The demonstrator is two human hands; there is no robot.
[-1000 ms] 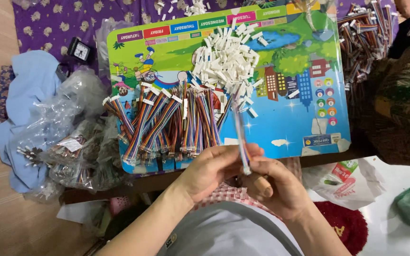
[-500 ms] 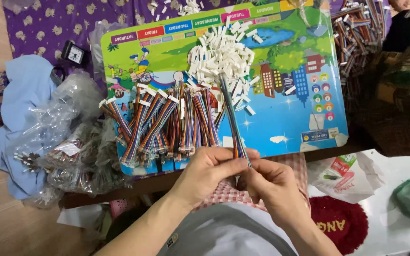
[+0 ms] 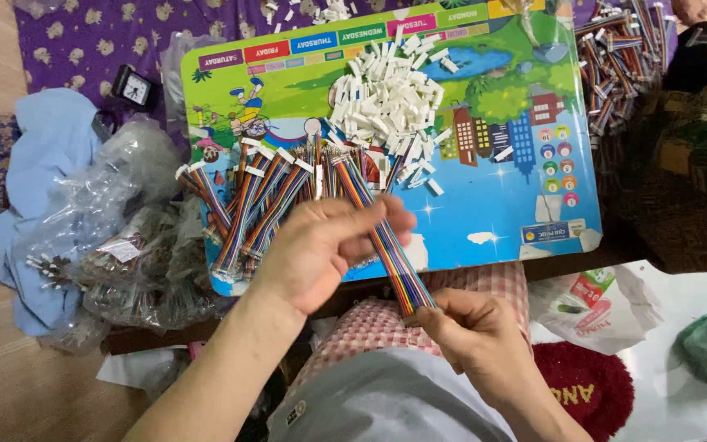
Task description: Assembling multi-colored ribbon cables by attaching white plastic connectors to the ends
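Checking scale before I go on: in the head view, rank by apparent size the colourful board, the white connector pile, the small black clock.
1. Colourful board
2. White connector pile
3. Small black clock

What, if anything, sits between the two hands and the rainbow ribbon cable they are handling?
Nothing visible does. The right hand grips the lower end of the rainbow ribbon cable directly, and the left hand has its fingers on the middle of it. Both hands hold it above the colourful board, apart from the pile of cables.
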